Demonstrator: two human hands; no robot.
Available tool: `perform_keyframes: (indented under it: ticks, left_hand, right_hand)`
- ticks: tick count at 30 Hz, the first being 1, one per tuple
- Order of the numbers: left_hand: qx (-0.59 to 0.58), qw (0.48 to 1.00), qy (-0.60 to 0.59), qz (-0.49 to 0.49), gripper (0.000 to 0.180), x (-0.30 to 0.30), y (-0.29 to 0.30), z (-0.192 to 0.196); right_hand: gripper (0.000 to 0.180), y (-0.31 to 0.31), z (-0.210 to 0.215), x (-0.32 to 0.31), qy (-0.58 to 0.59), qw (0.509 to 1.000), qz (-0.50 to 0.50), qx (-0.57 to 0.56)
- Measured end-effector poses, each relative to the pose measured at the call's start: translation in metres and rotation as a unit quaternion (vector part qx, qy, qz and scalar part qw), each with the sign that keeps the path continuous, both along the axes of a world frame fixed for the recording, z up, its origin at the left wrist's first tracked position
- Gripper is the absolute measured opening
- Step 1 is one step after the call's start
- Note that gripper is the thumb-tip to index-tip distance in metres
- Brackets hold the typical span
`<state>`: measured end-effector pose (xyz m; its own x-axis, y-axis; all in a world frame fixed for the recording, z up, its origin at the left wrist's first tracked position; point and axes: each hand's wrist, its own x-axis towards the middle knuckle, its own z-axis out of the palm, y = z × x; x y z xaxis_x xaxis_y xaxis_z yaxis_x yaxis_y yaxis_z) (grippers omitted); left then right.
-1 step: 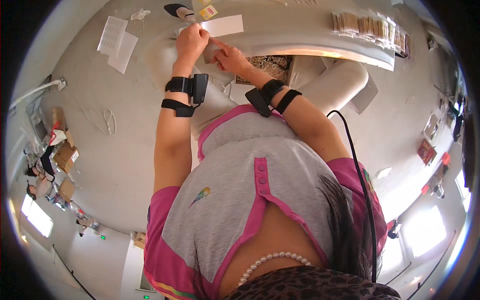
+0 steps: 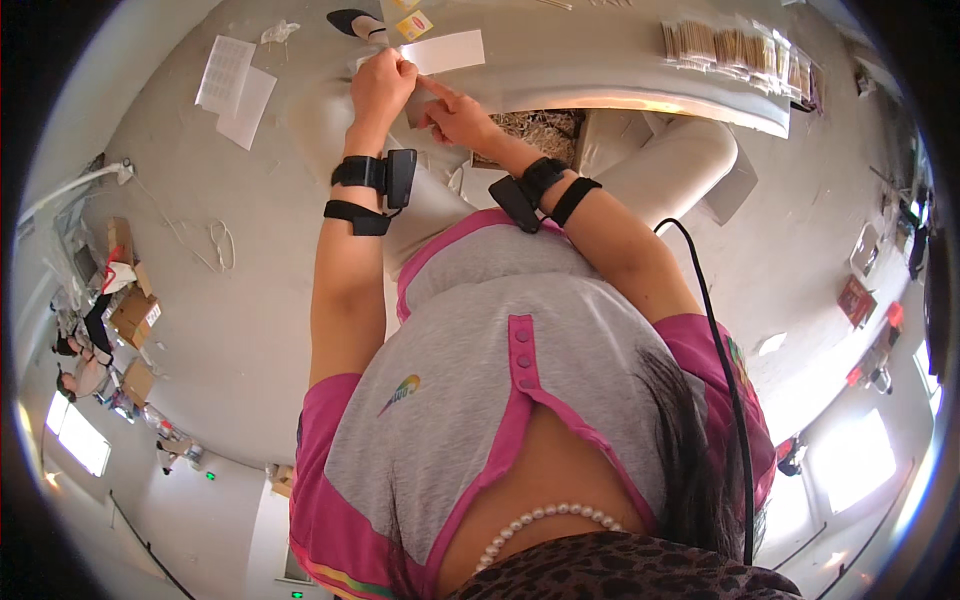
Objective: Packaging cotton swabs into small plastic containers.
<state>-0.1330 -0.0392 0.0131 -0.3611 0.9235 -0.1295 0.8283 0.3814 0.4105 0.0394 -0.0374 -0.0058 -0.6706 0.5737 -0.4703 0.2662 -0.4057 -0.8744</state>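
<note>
My left hand (image 2: 383, 88) is closed in a fist near the left end of the pale table (image 2: 590, 60). Whatever its fingers hold, if anything, is hidden. My right hand (image 2: 460, 118) holds nothing that I can see; its index finger stretches out to the left hand, the thumb stands apart and the other fingers are bent. Just beyond the hands lie a white sheet (image 2: 445, 50) and a small yellow packet (image 2: 412, 25). Both wrists carry black strapped devices.
Clear bags of thin wooden sticks (image 2: 720, 50) lie at the table's right. Below its edge is an open box (image 2: 540, 128) of loose pieces. A dark shoe (image 2: 352, 20), paper sheets (image 2: 240, 95) and a white cable (image 2: 220, 245) are on the left. Cardboard boxes (image 2: 135, 315) stand farther left.
</note>
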Motion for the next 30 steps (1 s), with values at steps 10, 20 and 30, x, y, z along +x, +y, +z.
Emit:
perform_keyframes:
  ticks: [10,20,30]
  left_hand:
    - [-0.001,0.998,0.037,0.042,0.021,0.014,0.002,-0.004]
    - [0.020,0.996,0.042,0.079,0.025,0.035,0.004,0.002]
    - [0.127,0.977,0.011,0.174,0.018,0.040,0.000,-0.007]
  right_hand:
    - [0.054,-0.001,0.004,-0.012,0.077,0.990,-0.045,-0.114]
    - [0.040,-0.003,-0.008,-0.015,0.107,0.963,-0.139,-0.205]
    - [0.033,0.014,-0.003,-0.020,-0.003,0.996,-0.090,0.011]
